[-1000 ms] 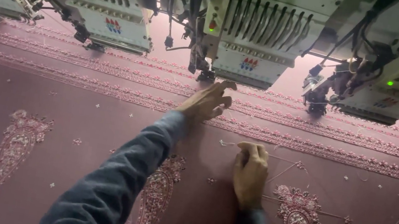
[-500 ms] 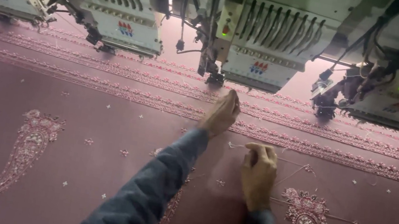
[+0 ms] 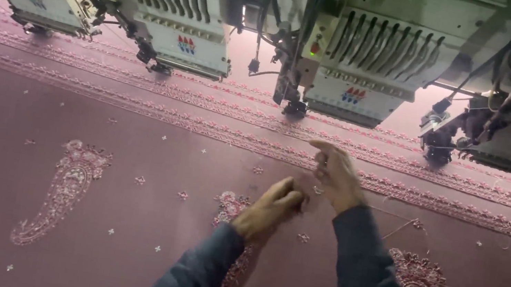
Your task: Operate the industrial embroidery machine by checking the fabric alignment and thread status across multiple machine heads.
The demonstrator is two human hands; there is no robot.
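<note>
Head view, near to far: dark sleeves; left hand (image 3: 270, 208) curled loosely over maroon embroidered fabric (image 3: 150, 146), grip pressed together, contents impossible to tell; right hand (image 3: 336, 174) just beyond, fingers half spread, thumb and forefinger near each other; embroidered border bands (image 3: 468, 206); white embroidery machine heads (image 3: 372, 59) above.

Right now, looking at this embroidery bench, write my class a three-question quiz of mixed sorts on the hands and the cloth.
1. True or false: the left hand is pressed against an embroidery head.
2. What colour is the fabric? A) green B) dusty pink C) white
3. Fill in: the right hand is raised with its index finger pointing toward the ____ border.

Key: 1 false, it is over the cloth near a paisley motif; 2 B; 3 embroidered.
</note>
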